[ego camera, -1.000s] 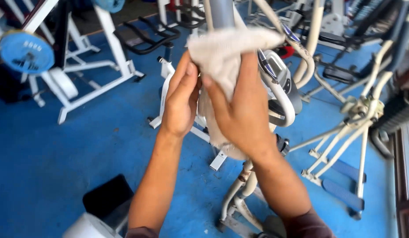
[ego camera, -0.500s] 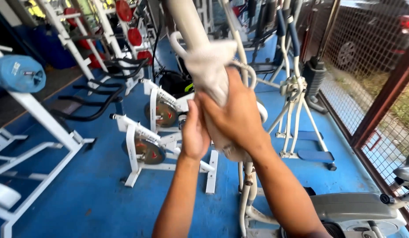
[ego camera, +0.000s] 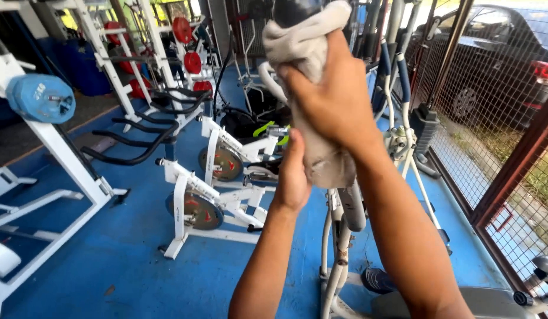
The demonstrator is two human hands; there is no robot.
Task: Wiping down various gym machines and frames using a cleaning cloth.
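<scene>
Cloth [ego camera: 312, 71], pale and bunched, wraps the upright machine handle [ego camera: 351, 207], gripped high by the right hand [ego camera: 339, 97]. Left hand [ego camera: 293, 177] pinches its hanging lower edge. Blue floor [ego camera: 108, 260] lies open leftward; mesh fence [ego camera: 498, 130] stands close on the right.

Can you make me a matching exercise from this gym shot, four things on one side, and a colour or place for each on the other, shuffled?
Things:
1. cloth
2. weight plate
3. floor
4. car

Descriptions:
A. blue, painted, under the exercise bikes
B. dark, outside behind the wire fence
C. off-white, wrapped round a machine handle in the right hand
D. light blue, on a white rack at far left

Pairs: 1-C, 2-D, 3-A, 4-B
</scene>
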